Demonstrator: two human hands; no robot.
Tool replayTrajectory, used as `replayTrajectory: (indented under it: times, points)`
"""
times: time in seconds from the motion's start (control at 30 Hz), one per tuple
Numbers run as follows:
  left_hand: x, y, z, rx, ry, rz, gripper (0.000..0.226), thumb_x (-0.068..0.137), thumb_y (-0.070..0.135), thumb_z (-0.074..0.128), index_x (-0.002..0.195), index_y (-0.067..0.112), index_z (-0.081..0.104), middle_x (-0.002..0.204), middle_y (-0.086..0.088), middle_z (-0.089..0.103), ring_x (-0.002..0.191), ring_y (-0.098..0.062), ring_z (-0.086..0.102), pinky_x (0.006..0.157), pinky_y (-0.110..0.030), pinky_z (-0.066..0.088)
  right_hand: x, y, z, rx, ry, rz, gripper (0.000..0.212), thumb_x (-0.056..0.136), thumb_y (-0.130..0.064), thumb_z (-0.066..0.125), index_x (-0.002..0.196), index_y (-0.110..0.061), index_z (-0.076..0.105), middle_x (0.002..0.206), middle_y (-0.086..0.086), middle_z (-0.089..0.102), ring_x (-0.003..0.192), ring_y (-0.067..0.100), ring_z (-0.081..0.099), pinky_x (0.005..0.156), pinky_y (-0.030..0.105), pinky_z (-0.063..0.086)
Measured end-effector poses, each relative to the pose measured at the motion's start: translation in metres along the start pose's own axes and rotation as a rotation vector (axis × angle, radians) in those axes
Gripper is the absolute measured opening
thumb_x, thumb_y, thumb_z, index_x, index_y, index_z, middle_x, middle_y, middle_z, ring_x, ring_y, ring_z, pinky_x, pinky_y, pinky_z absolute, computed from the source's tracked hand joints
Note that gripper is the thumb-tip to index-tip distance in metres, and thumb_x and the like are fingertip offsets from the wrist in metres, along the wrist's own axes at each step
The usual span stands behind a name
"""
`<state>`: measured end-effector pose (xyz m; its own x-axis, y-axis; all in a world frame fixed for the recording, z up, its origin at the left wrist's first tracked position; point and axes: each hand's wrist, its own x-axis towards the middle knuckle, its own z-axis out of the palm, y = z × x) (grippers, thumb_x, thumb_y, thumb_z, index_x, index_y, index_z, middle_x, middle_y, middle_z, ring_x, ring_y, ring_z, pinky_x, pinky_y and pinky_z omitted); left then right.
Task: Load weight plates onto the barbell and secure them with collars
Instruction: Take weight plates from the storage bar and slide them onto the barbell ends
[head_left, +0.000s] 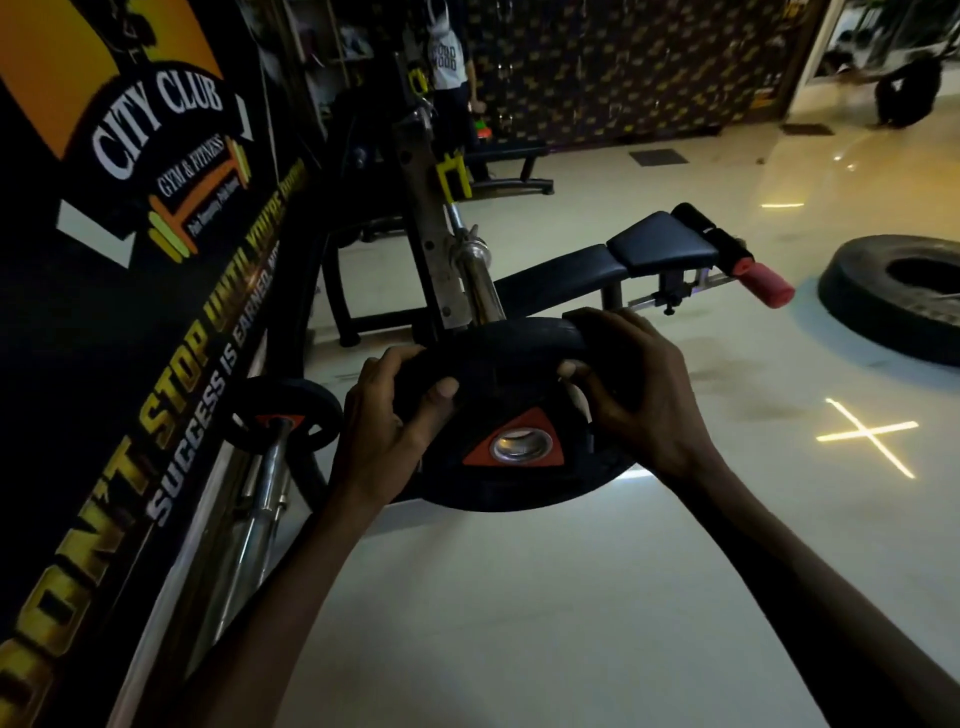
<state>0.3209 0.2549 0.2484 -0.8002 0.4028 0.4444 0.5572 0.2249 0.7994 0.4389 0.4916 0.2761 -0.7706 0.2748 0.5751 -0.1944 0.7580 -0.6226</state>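
Note:
I hold a black weight plate (498, 374) with an orange triangle and a steel-ringed centre hole in both hands, its face tilted toward me. My left hand (384, 415) grips its left rim, and my right hand (634, 384) grips its upper right rim through a handle slot. Just beyond the plate's top edge, the chrome sleeve of the barbell (480, 280) points toward me from the rack upright (426, 228). The plate's hole sits below the sleeve's end. No collar is visible.
A smaller black plate (285, 410) sits on another chrome bar (265, 499) leaning by the banner wall at left. A black bench (639, 249) with red foam rollers stands behind. A large tyre (893, 291) lies on the floor at right. A person stands far back.

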Motion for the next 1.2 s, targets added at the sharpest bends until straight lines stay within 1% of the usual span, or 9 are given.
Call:
replayTrajectory:
  times: [0.13,0.4,0.53,0.6,0.67,0.73,0.87,0.97,1.2]
  points:
    - [0.022,-0.010,0.010,0.005,0.013,-0.037,0.044,0.090,0.062,0.063,0.125,0.036,0.059,0.126,-0.001,0.064,0.120,-0.015,0.063,0.099,-0.049,0.054,0.026,0.021,0.004,0.006,-0.012,-0.033,0.046,0.091,-0.028,0.072,0.133,-0.012,0.064,0.121,-0.001,0.065,0.110,0.017,0.062,0.088,0.009,0.043]
    - [0.064,-0.027,0.015,0.008,0.024,-0.050,0.043,0.090,0.058,0.065,0.125,0.034,0.061,0.126,0.000,0.067,0.120,-0.016,0.064,0.099,-0.051,0.055,0.067,0.048,0.022,0.056,-0.011,-0.036,0.046,0.090,-0.025,0.074,0.133,-0.013,0.064,0.124,0.000,0.065,0.115,0.013,0.059,0.094,0.011,0.044]
    - [0.092,-0.041,0.025,0.091,0.092,-0.008,0.040,0.093,0.061,0.060,0.125,0.038,0.057,0.126,0.001,0.065,0.120,-0.019,0.063,0.097,-0.053,0.054,0.090,0.064,0.040,0.072,0.052,-0.058,0.046,0.092,-0.027,0.067,0.136,-0.015,0.061,0.130,0.000,0.063,0.121,0.013,0.056,0.101,0.040,0.051]
    - [0.101,-0.045,0.039,0.140,0.171,0.078,0.044,0.098,0.052,0.058,0.133,0.027,0.052,0.133,-0.001,0.060,0.127,-0.021,0.059,0.098,-0.052,0.054,0.096,0.073,0.052,0.072,0.108,-0.087,0.047,0.095,-0.027,0.068,0.139,-0.013,0.059,0.136,0.002,0.058,0.128,0.017,0.053,0.102,0.047,0.050]
    - [0.103,-0.049,0.057,0.241,0.224,0.205,0.057,0.098,0.040,0.062,0.145,0.014,0.044,0.148,-0.007,0.047,0.142,-0.022,0.045,0.108,-0.049,0.049,0.092,0.084,0.065,-0.015,0.173,-0.184,0.056,0.093,-0.027,0.072,0.143,-0.007,0.055,0.145,0.009,0.054,0.136,0.020,0.048,0.107,0.047,0.047]
    - [0.102,-0.059,0.074,0.466,0.281,0.337,0.077,0.092,0.044,0.067,0.151,0.006,0.036,0.158,-0.011,0.034,0.154,-0.019,0.028,0.121,-0.043,0.034,0.082,0.101,0.078,-0.191,0.237,-0.315,0.076,0.086,-0.032,0.081,0.146,-0.002,0.047,0.152,0.019,0.047,0.144,0.029,0.043,0.113,0.050,0.041]
    - [0.114,-0.081,0.090,0.761,0.467,0.472,0.093,0.085,0.063,0.063,0.149,0.002,0.034,0.154,-0.017,0.035,0.149,-0.025,0.028,0.124,-0.036,0.020,0.083,0.137,0.099,-0.367,0.370,-0.409,0.091,0.085,-0.049,0.078,0.151,-0.008,0.031,0.155,0.021,0.038,0.147,0.038,0.039,0.113,0.055,0.041]
    - [0.131,-0.097,0.094,0.824,0.514,0.490,0.094,0.088,0.068,0.056,0.151,0.002,0.031,0.154,-0.018,0.035,0.148,-0.028,0.029,0.125,-0.035,0.019,0.104,0.148,0.112,-0.377,0.411,-0.420,0.086,0.090,-0.060,0.066,0.150,-0.007,0.032,0.154,0.020,0.038,0.146,0.037,0.038,0.115,0.050,0.040]
    - [0.206,-0.140,0.100,0.796,0.535,0.393,0.098,0.086,0.056,0.074,0.152,-0.003,0.032,0.156,-0.022,0.037,0.148,-0.034,0.033,0.125,-0.037,0.019,0.188,0.182,0.144,-0.408,0.315,-0.414,0.098,0.083,-0.052,0.080,0.155,-0.009,0.030,0.161,0.017,0.036,0.152,0.033,0.031,0.117,0.054,0.037]
